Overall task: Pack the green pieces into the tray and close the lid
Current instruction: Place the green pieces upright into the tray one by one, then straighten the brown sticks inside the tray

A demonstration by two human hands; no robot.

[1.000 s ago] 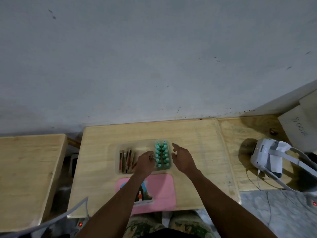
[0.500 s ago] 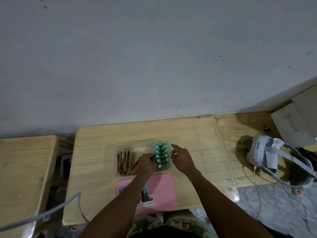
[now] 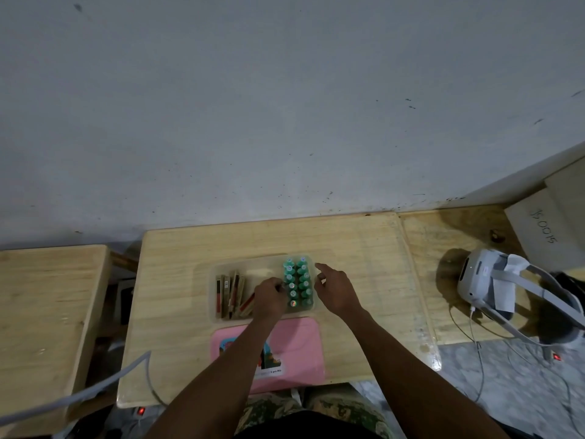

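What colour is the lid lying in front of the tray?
Pink, with a picture sticker near its front edge: the lid lies flat just nearer than the tray. Head view, the only one.

White headset (image 3: 484, 282) with cables on side table (image 3: 421, 248); brown sticks (image 3: 229, 294) beside wall (image 3: 285, 106).

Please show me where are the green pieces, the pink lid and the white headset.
green pieces (image 3: 298, 282), head view, middle of the cluster.
pink lid (image 3: 300, 346), head view, bare right part.
white headset (image 3: 474, 274), head view, front shell.
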